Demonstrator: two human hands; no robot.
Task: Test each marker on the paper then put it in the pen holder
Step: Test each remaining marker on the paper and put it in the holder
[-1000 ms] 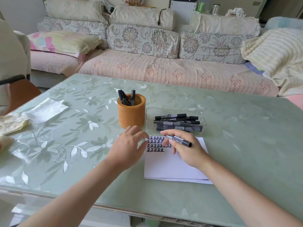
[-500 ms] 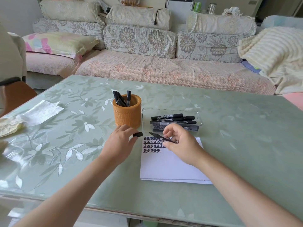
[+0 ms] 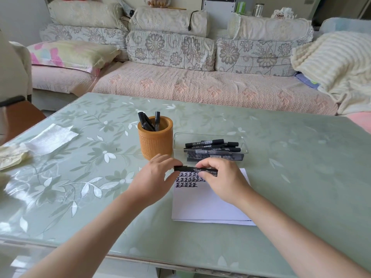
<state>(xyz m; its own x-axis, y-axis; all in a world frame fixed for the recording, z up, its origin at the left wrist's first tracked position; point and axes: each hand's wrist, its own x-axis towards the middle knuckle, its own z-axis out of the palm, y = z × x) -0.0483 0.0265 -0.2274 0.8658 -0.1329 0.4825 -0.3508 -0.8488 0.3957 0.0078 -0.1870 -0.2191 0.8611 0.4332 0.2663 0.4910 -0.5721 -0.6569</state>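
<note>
Marker (image 3: pixel 192 169) sits level just above the paper (image 3: pixel 200 205); left hand (image 3: pixel 154 177) pinches its cap end, right hand (image 3: pixel 222 177) grips the barrel; capping, by the look; next comes an upright drop into the pen holder (image 3: pixel 155 141).

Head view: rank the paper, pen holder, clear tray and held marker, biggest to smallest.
1. paper
2. clear tray and pen holder: too close to rank
3. marker
</note>
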